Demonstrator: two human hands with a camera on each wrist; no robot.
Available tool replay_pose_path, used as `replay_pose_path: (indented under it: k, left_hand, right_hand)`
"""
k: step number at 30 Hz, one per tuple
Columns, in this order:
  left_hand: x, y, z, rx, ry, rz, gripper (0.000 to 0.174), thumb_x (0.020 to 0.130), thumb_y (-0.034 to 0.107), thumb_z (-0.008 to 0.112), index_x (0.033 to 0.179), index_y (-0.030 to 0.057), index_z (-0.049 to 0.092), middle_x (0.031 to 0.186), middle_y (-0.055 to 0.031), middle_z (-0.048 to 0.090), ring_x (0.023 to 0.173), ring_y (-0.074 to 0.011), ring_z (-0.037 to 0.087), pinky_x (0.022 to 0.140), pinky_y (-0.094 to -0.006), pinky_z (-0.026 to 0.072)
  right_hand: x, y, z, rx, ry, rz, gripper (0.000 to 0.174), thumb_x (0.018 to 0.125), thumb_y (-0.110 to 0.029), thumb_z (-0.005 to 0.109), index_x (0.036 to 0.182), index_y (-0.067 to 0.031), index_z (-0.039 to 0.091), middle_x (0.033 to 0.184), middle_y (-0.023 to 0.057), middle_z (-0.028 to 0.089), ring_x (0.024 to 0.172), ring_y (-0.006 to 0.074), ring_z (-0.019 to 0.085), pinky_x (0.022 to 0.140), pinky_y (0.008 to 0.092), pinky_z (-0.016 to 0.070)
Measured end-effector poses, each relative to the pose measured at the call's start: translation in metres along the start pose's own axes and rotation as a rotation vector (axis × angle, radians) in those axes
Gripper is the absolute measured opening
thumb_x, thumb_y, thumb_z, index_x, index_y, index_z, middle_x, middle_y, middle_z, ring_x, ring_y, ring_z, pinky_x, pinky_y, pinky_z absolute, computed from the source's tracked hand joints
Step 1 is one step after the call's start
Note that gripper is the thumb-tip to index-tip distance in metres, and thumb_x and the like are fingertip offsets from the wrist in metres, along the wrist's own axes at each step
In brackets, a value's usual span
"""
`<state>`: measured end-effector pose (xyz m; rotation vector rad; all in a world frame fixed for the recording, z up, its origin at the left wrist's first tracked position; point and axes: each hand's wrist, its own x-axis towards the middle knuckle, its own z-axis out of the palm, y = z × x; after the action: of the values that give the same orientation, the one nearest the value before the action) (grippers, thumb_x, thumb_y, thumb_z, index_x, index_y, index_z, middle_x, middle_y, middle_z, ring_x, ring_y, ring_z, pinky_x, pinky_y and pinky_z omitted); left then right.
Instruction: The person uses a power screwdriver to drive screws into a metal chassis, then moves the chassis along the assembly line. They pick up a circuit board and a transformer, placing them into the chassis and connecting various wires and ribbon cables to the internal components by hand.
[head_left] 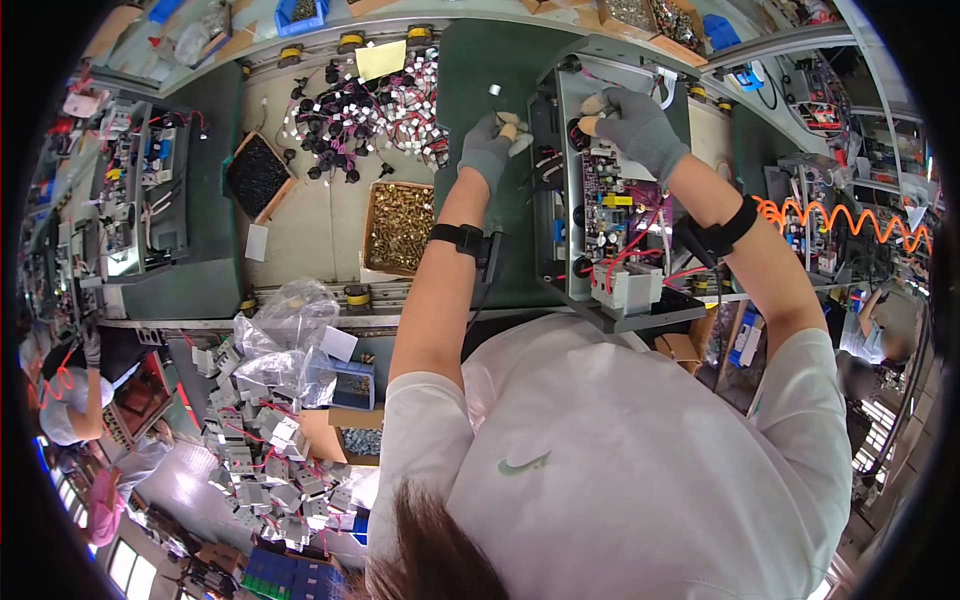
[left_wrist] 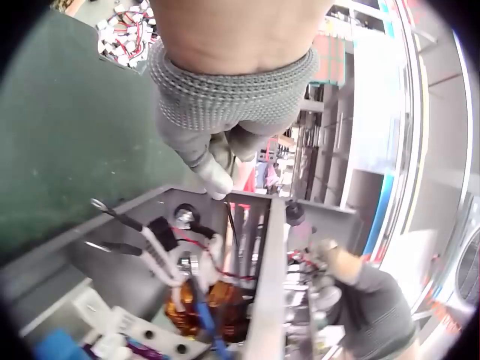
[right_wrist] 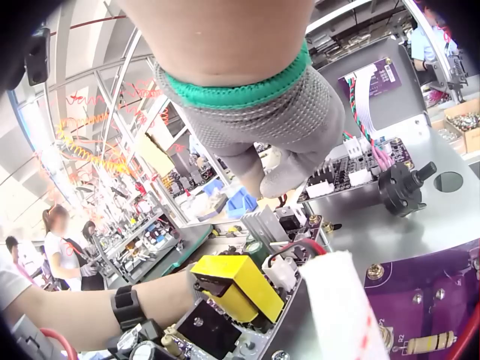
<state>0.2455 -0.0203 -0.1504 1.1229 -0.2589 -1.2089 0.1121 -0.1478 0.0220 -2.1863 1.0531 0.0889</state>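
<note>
My left hand, in a grey glove with pale fingertips, is just left of an open metal chassis. Its fingers pinch a thin dark wire; a small white plug shows just past the hand in the head view. My right hand, gloved alike, reaches over the chassis's far end with fingers bent. Its fingertips are beside a black round part and thin red wires; I cannot tell whether they hold it. A circuit board with a yellow transformer fills the chassis.
Left of the chassis, a heap of wired parts with white plugs lies under a yellow note. A box of brass fittings and a box of black pieces stand nearer. Grey units with red wires pile up below. An orange coiled hose hangs right.
</note>
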Motion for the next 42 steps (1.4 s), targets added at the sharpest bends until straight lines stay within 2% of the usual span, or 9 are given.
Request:
replay_pose_path:
  k: [2,11,13,16,19,26,33,37,42]
  left_hand:
    - [-0.006,0.031,0.016,-0.333,0.048,0.031,0.018,0.094,0.016,0.049,0.105,0.0017,0.052,0.092,-0.0091,0.061,0.084,-0.0166,0.061,0.073,-0.0269,0.0511]
    - [-0.013,0.081,0.005,-0.315,-0.114,0.256,0.031,0.092,0.031,0.051,0.102,0.0022,0.054,0.081,-0.0016,0.053,0.071,-0.0113,0.051,0.066,-0.0255,0.0452]
    - [-0.027,0.080,0.009,0.349,-0.081,0.110,0.032,0.087,0.028,0.057,0.104,0.0013,0.055,0.085,-0.0010,0.055,0.071,-0.0102,0.051,0.067,-0.0242,0.0447]
    - [-0.045,0.037,0.009,0.573,-0.399,0.025,0.032,0.072,0.020,0.072,0.096,0.0027,0.062,0.084,-0.0047,0.062,0.078,-0.0129,0.057,0.071,-0.0255,0.0465]
    - [-0.066,0.023,0.024,0.712,-0.297,-0.064,0.037,0.067,0.017,0.076,0.099,0.0031,0.062,0.080,0.0004,0.059,0.071,-0.0089,0.051,0.067,-0.0246,0.0449]
    - [-0.081,0.050,0.052,1.164,-0.119,-0.289,0.033,0.075,0.032,0.061,0.097,0.0079,0.065,0.097,-0.0138,0.065,0.090,-0.0306,0.062,0.077,-0.0370,0.0496]
    - [-0.077,0.017,0.066,1.248,-0.004,-0.257,0.031,0.077,0.028,0.056,0.096,0.0055,0.064,0.096,-0.0191,0.063,0.091,-0.0340,0.061,0.079,-0.0383,0.0491]
    - [-0.069,0.000,0.047,1.030,-0.007,-0.191,0.029,0.077,0.019,0.057,0.100,0.0037,0.063,0.099,-0.0167,0.064,0.091,-0.0281,0.063,0.078,-0.0350,0.0501]
    - [-0.051,-0.057,0.021,-0.063,-0.200,-0.132,0.041,0.075,0.003,0.059,0.116,0.0064,0.055,0.095,-0.0057,0.061,0.079,-0.0140,0.060,0.067,-0.0251,0.0485]
  right_hand:
    - [0.000,0.001,0.000,0.014,0.004,-0.021,0.034,0.073,-0.017,0.066,0.103,-0.0014,0.061,0.068,0.0000,0.055,0.056,0.0058,0.049,0.052,0.0222,0.0416]
    - [-0.007,-0.006,-0.001,-0.068,-0.085,-0.118,0.029,0.079,-0.021,0.065,0.102,-0.0037,0.061,0.077,0.0085,0.062,0.068,0.0192,0.061,0.064,0.0309,0.0478]
    - [-0.005,0.005,0.005,-0.309,0.089,-0.520,0.025,0.082,-0.019,0.062,0.101,-0.0043,0.061,0.086,0.0110,0.061,0.073,0.0220,0.060,0.068,0.0314,0.0477]
    - [-0.002,0.009,0.008,-0.242,0.048,-0.506,0.022,0.082,-0.019,0.062,0.099,-0.0035,0.060,0.090,0.0121,0.059,0.075,0.0237,0.059,0.066,0.0314,0.0468]
    - [-0.002,0.005,0.007,-0.210,0.015,-0.450,0.021,0.082,-0.019,0.061,0.097,-0.0034,0.061,0.088,0.0110,0.059,0.073,0.0219,0.059,0.065,0.0305,0.0464]
    - [-0.004,0.000,0.007,-0.213,-0.011,-0.380,0.021,0.081,-0.019,0.063,0.095,-0.0031,0.062,0.086,0.0085,0.059,0.069,0.0185,0.058,0.063,0.0284,0.0454]
    - [-0.006,0.007,0.012,-0.259,0.048,-0.505,0.020,0.078,-0.017,0.066,0.093,-0.0032,0.063,0.085,0.0071,0.059,0.068,0.0169,0.057,0.064,0.0277,0.0458]
    - [-0.007,0.008,0.014,-0.251,0.041,-0.487,0.020,0.077,-0.018,0.065,0.091,-0.0042,0.063,0.087,0.0080,0.058,0.072,0.0209,0.057,0.065,0.0302,0.0463]
    - [-0.009,0.002,0.012,-0.252,0.013,-0.444,0.018,0.078,-0.017,0.063,0.090,-0.0047,0.063,0.088,0.0092,0.058,0.078,0.0260,0.059,0.068,0.0339,0.0471]
